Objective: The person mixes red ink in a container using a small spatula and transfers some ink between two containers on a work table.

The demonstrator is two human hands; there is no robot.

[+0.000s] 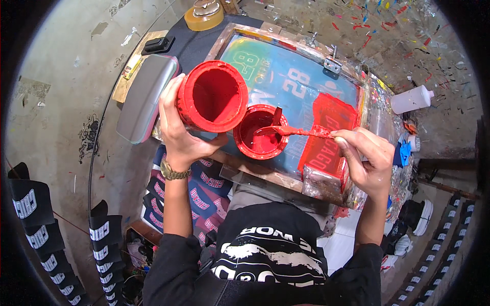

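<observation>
The larger tub (190, 113) is a round plastic cylinder, its walls and rim coated in glossy red, tipped so its mouth faces up toward the viewer. The left hand (175, 122) grips it from the side, fingers wrapped round the wall, above the near left part of the screen frame (275, 175). Just beside it is a smaller tub (239, 133) near the frame's near edge, with wet red paint inside and a flat stick (277, 116) leaning at its rim. (Whether this tub rests on the mesh or the wood, I cannot tell.)

The right hand (368, 159) pinches the handle of a spoon (301, 131) — slim, crusted with red — whose bowl lies over the smaller tub's mouth. Beneath, the taut blue mesh (273, 61) carries pale stencil shapes and, toward the frame's near right corner, a smooth red patch (333, 115). A metal clamp (333, 65) sits at the far edge; an amber tape roll (204, 20) lies at the surface's far left corner.
</observation>
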